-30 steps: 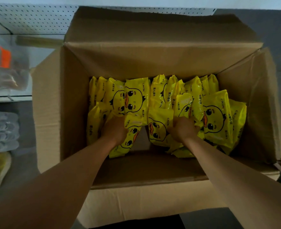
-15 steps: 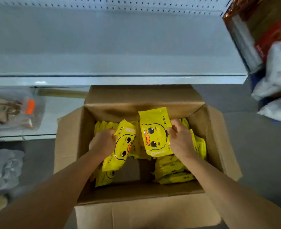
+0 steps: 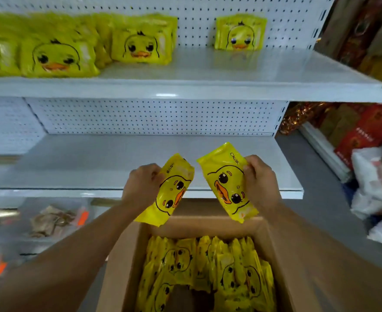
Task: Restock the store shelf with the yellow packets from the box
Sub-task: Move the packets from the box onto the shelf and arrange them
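My left hand [image 3: 141, 184] grips one yellow duck-face packet [image 3: 169, 194] by its left edge. My right hand [image 3: 260, 183] grips a second yellow packet [image 3: 227, 185] by its right edge. Both packets are held tilted in the air above the open cardboard box [image 3: 122, 266], in front of the middle shelf [image 3: 140, 158]. Several more yellow packets [image 3: 208, 266] stand packed inside the box. On the upper shelf [image 3: 230, 70], yellow packets [image 3: 59, 55] are stacked at the left, and a small stack [image 3: 240, 32] stands alone against the pegboard.
Red and gold goods [image 3: 365, 127] fill the unit at right, with white bags [image 3: 374, 188] below them on the floor. Clear-wrapped items with orange parts [image 3: 57, 219] lie on the low shelf at left.
Both hands have lifted a packet each out of the box and up in front of the middle shelf. My view has tilted up, bringing the upper shelf into sight.
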